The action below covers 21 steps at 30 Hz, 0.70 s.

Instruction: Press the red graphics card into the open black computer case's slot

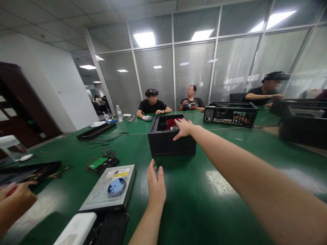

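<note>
A black computer case (171, 144) stands on a green table (189, 190), a red circuit board (171, 124) showing in its open top. The right hand (184, 128) lies with fingers spread over the case's near rim; the left hand (156, 185), bare and open, thumb apart, hangs near its front. At left, a round dish (117, 186), its contents unclear, sits on a silver drive (98, 194); beyond, at right, another open case (230, 115) shows cards.

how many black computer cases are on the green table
At least 3: the near case at the right hand, a second case farther right, and a third case at the right edge. Dark shapes overlap there, so more may be hidden.
</note>
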Available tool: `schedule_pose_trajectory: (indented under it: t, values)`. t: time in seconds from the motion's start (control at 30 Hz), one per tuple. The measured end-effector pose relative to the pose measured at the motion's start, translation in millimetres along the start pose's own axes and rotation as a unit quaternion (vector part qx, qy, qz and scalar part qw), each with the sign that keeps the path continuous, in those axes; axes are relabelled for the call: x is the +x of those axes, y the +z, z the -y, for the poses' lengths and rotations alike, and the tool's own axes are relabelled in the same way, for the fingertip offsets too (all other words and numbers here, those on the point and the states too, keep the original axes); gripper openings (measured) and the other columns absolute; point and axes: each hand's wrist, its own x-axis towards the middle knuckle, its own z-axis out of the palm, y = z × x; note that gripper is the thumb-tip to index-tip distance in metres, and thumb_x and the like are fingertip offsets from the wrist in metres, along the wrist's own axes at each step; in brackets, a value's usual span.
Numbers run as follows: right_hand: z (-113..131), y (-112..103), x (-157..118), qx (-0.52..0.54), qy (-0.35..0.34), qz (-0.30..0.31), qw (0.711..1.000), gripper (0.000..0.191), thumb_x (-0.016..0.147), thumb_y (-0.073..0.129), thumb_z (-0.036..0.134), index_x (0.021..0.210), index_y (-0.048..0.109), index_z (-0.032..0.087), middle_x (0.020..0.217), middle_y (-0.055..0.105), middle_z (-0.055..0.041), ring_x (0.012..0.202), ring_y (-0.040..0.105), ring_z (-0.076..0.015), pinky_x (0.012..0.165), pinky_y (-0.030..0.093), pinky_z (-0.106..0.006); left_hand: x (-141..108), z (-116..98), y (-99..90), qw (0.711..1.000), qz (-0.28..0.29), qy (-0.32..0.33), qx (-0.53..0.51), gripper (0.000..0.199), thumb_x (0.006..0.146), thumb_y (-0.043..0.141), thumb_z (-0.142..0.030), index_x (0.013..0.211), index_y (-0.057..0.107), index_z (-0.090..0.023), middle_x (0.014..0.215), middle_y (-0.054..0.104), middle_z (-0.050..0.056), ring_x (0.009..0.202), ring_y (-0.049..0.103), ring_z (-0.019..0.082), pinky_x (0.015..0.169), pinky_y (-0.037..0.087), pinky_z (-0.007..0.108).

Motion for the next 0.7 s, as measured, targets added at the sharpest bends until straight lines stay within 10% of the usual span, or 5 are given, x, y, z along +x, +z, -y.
schedule_pose_trajectory:
  t: [0.17,0.33,0.5,0.7]
  values:
    - [-9.6,8.2,5.5,-0.006,0.009,0.072,0.997,0.115,0.054,0.071,0.08,0.145,0.044,0.015,0.139,0.053,-0.0226,0.125,0.051,-0.043,0.104,0.035,-0.058,2.0,-2.3,-1.0,0.999,-0.023,-0.012,-0.022,0.056,0.096,0.041,-0.051,0.142,0.041,-0.02,0.14,0.049,0.014,0.123,0.052,0.024,0.11,0.039,0.045]
    - [-16.7,-3.4,-55.9,-0.022,-0.019,0.067,0.997,0.118,0.056,0.067,0.084,0.147,0.042,0.013,0.139,0.053,-0.0237,0.123,0.054,-0.0421,0.1,0.042,-0.05,10.0,-4.4,-8.5,0.989,-0.103,-0.039,-0.095,0.051,0.095,0.044,-0.05,0.137,0.047,-0.02,0.139,0.052,0.013,0.128,0.05,0.024,0.112,0.035,0.044]
    - [-22.2,-33.0,-183.1,0.002,-0.077,0.044,0.996,0.116,0.059,0.07,0.079,0.149,0.041,0.012,0.138,0.053,-0.0233,0.121,0.054,-0.0407,0.104,0.04,-0.052,17.2,-5.8,-18.5,0.971,-0.186,-0.042,-0.141,0.044,0.096,0.041,-0.047,0.128,0.055,-0.02,0.13,0.059,0.011,0.119,0.057,0.023,0.107,0.04,0.041]
    - [-21.7,-64.4,-377.1,0.021,-0.065,0.032,0.997,0.105,0.051,0.084,0.06,0.144,0.051,0.026,0.134,0.06,-0.0147,0.119,0.055,-0.0405,0.103,0.041,-0.055,18.8,-5.6,-12.0,0.982,-0.14,-0.026,-0.12,0.044,0.096,0.04,-0.047,0.124,0.058,-0.019,0.127,0.062,0.011,0.111,0.061,0.022,0.102,0.043,0.04]
